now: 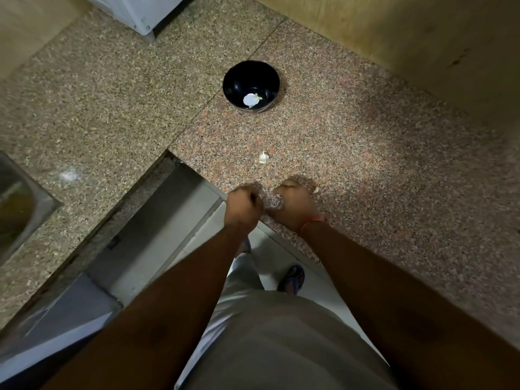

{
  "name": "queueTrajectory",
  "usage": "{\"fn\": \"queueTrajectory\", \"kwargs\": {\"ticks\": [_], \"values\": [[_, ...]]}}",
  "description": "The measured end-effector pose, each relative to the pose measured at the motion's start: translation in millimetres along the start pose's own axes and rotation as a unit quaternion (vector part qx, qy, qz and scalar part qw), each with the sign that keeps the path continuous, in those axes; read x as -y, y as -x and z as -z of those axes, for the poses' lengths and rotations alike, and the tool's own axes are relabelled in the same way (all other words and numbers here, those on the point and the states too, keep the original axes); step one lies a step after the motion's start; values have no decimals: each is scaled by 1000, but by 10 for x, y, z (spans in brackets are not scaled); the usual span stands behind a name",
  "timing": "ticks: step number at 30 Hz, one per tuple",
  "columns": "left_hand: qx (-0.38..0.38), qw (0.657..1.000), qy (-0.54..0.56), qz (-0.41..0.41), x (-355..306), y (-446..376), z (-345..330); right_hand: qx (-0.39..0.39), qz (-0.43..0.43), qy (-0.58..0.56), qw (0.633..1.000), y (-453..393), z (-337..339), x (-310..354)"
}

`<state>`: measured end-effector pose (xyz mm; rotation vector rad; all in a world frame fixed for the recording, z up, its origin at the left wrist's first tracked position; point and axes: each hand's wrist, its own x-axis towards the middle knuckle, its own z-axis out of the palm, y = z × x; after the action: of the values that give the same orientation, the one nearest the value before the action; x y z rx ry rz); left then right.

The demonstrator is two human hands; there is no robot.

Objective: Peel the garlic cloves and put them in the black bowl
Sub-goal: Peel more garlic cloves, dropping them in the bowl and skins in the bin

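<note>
Speckled granite forms an L-shaped worktop (351, 142), its far edge meeting a beige wall, with a steel sink (17, 204) cut into the left stretch and the corner of a white appliance (140, 12) at the top. A black bowl (270, 77) stands well back on the reddish slab, near the wall; something pale lies at its bottom, apparently peeled garlic (252, 99), though glare blurs its shape. Between the bowl and the person's hands, a single unpeeled garlic clove (263, 158) rests alone on the stone.

At the worktop's near edge both hands hover close together, knuckles up. The left hand (244, 205) has its fingers curled inward. The right hand (295, 205), with a red thread (312, 222) round the wrist, is likewise curled, and a whitish scrap of garlic skin (278, 196) shows at its inner side, between the two hands. Motion blur smears this spot, so whether either grip pinches the clove or only its skin cannot be told. A small pale piece (315, 189) lies just beside the right hand's outer edge.

Below, the person's grey trousers and a blue sandal (292, 278) stand on pale floor tiles.
</note>
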<state>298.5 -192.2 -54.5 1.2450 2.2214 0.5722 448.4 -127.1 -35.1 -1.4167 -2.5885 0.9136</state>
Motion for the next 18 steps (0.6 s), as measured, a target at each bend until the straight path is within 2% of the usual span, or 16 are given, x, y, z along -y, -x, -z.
{"fn": "queueTrajectory", "kwargs": {"ticks": [4, 6, 10, 18], "values": [[4, 1000, 3, -2, 11, -9, 14, -57, -13, -44, 997, -7, -11, -64], [3, 1000, -2, -4, 25, -22, 9, -73, -45, -26, 996, 7, 1, -123], [-2, 1000, 4, -4, 47, -44, -15, -37, -61, 6, 997, 38, -75, -72], [-13, 1000, 15, -23, 30, -41, 29, -41, -28, 32, 998, -19, -223, 65]]}}
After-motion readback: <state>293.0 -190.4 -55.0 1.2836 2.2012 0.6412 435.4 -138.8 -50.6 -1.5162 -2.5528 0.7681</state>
